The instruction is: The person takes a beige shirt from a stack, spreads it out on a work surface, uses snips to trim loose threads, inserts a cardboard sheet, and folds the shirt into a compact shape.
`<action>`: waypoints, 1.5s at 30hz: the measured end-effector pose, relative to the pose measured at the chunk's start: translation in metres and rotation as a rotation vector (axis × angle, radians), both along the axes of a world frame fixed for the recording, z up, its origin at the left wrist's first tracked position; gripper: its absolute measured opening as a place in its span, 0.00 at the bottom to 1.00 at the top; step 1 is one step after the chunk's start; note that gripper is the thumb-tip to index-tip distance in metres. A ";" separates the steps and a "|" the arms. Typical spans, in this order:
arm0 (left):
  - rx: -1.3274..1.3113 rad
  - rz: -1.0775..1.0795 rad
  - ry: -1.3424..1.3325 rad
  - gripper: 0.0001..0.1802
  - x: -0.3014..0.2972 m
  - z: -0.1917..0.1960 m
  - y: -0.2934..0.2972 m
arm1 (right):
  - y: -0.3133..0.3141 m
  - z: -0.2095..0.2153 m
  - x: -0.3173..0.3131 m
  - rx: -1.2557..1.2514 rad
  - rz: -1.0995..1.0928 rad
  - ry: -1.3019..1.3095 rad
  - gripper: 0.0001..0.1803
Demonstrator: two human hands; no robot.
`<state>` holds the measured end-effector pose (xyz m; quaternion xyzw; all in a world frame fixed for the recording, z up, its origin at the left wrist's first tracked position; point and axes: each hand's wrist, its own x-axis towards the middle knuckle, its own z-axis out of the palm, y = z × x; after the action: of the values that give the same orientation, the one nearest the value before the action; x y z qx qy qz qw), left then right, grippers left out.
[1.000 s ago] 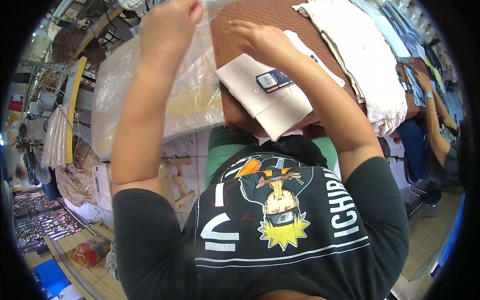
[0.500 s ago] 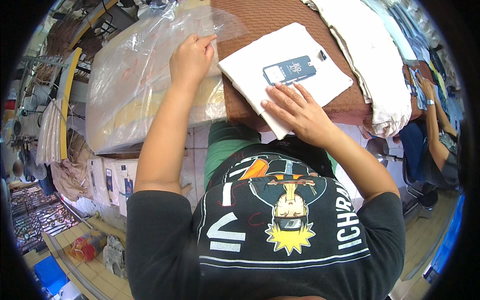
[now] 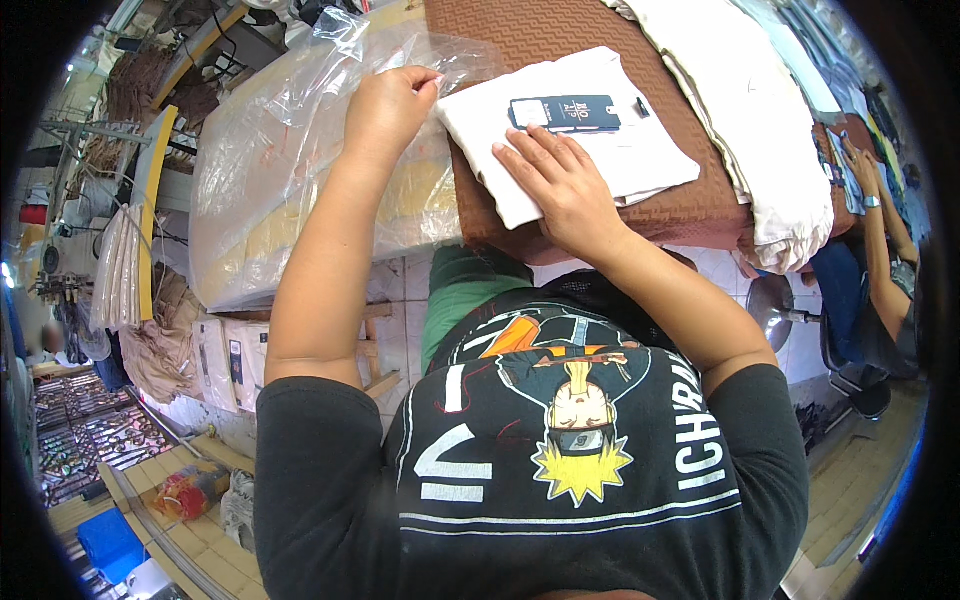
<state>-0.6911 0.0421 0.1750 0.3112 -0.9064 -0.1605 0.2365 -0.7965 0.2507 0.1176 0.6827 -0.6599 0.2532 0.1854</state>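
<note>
A white folded garment (image 3: 655,160) lies on the brown cloth of the table in front of me, with a dark blue hang tag (image 3: 590,113) and a small black clip or tab (image 3: 642,106) on top. My right hand (image 3: 565,185) rests flat on its near left part, fingers stretched, fingertips by the tag's lower edge. Left of the garment, my left hand (image 3: 392,105) is closed in a pinch on the edge of a clear plastic bag (image 3: 465,62). Thumb and forefinger meet close to the garment's left corner. More clear plastic spreads beneath and beyond that hand.
A plastic-wrapped stack (image 3: 240,220) stands at the left, level with the brown-covered table (image 3: 715,220). Pale trousers (image 3: 740,150) lie along the table's right side. At far right, another person's arms (image 3: 880,240) reach over blue garments. Packed garments (image 3: 215,360) stand low at left.
The tag has turned to lie straighter and shifted left. My right hand has slid up and left, and the garment's near flap now lies flatter. My left hand's fingers have drawn into a pinch.
</note>
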 end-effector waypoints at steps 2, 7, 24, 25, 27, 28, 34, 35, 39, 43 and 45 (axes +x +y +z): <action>-0.007 -0.006 -0.005 0.10 -0.001 -0.005 0.002 | -0.005 0.002 0.001 -0.035 -0.016 -0.030 0.25; 0.064 -0.008 -0.009 0.12 0.001 -0.011 0.016 | -0.009 0.006 0.001 -0.074 -0.036 -0.064 0.23; 0.123 0.057 0.106 0.10 -0.004 -0.026 0.069 | 0.005 0.012 0.015 0.079 -0.097 -0.025 0.31; 0.127 0.059 0.129 0.08 -0.003 -0.024 0.072 | 0.019 0.020 0.018 0.090 -0.077 -0.063 0.33; 0.131 0.067 0.157 0.07 -0.002 -0.022 0.074 | 0.049 0.020 0.020 -0.057 -0.020 -0.360 0.30; 0.132 0.067 0.163 0.07 -0.001 -0.021 0.074 | 0.061 0.016 0.025 0.088 -0.108 -0.817 0.27; 0.150 0.045 0.161 0.08 -0.007 -0.022 0.075 | 0.057 -0.005 0.017 0.451 -0.022 -2.376 0.31; 0.155 0.047 0.164 0.07 -0.007 -0.023 0.075 | 0.049 -0.007 0.018 0.451 0.059 -2.507 0.31; 0.134 0.049 0.182 0.08 -0.003 -0.025 0.076 | 0.026 0.000 0.027 0.474 0.082 -2.489 0.22; 0.111 0.053 0.194 0.09 0.000 -0.031 0.073 | 0.005 0.008 0.030 0.309 0.016 -2.498 0.11; 0.124 0.066 0.175 0.10 0.000 -0.029 0.072 | -0.008 0.008 0.031 0.264 0.053 -2.492 0.11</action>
<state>-0.6907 0.1145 0.1456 0.3395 -0.8598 -0.2352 0.3002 -0.7654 0.2425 0.1252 0.0057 -0.3929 0.6616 -0.6387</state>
